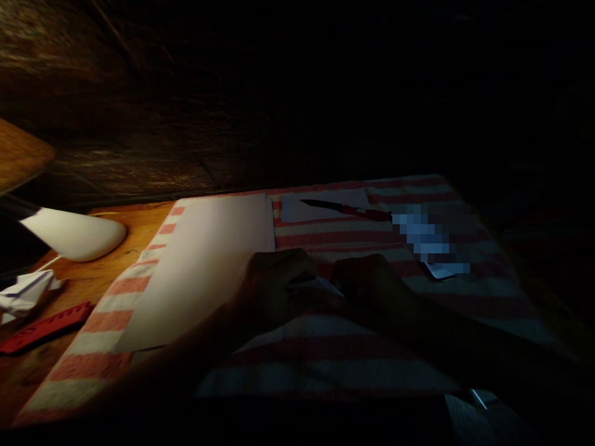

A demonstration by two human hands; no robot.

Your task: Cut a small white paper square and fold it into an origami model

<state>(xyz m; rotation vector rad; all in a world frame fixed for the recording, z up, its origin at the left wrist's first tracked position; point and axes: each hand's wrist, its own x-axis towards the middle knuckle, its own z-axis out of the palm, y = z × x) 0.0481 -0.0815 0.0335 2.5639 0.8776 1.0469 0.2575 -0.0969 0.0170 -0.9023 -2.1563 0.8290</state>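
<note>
1. Left hand (279, 285): fingers curled together at the small white paper (320, 286); too dark to tell whether they gripped it.
2. Right hand (367, 288): curled at the paper's other edge; grip unclear.
3. The paper lay on the striped cloth (325, 365), just beside the large sheet (209, 266).
4. A red-handled knife (346, 209) lay beyond.

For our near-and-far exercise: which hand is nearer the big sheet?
Left. The left hand lies at the right edge of the big sheet; the right hand is farther right.
</note>
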